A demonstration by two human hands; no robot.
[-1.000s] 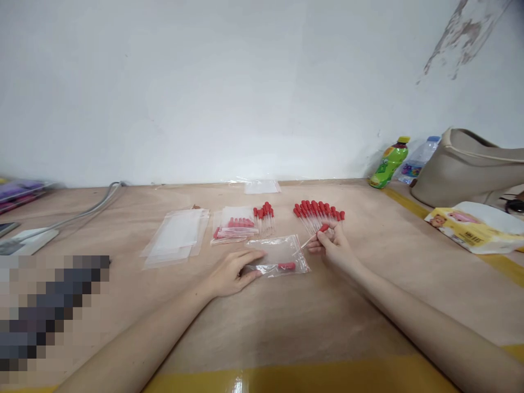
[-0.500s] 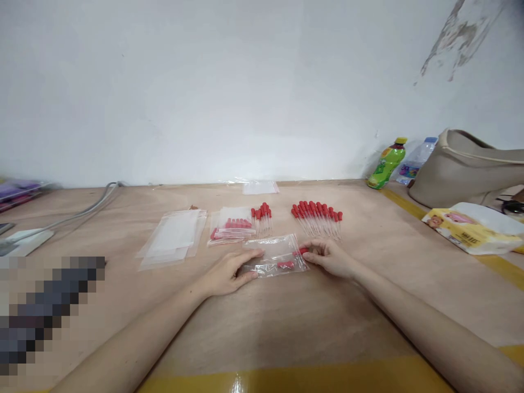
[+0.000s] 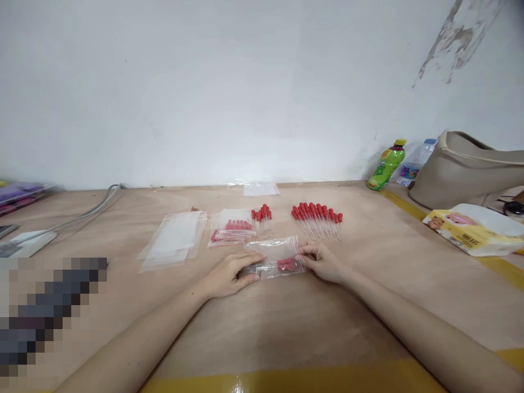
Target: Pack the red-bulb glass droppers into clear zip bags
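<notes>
The zip bag (image 3: 272,248) lies on the table (image 3: 254,333) and serves as the landmark; two droppers (image 3: 285,264) are inside it. Directly behind it, slightly left: the small dropper group (image 3: 264,214). Behind and left: the stack of filled bags (image 3: 235,226). Farther left: the pile of flat bags (image 3: 176,234). Behind and right: the large dropper group (image 3: 317,215). Well behind, near the wall (image 3: 204,98): the rear bag (image 3: 260,189). Far right and behind: the two bottles (image 3: 386,166), then the tote (image 3: 462,169). Far right, nearer than the tote: the tissue pack (image 3: 470,232). Far left: the cable (image 3: 77,218).
</notes>
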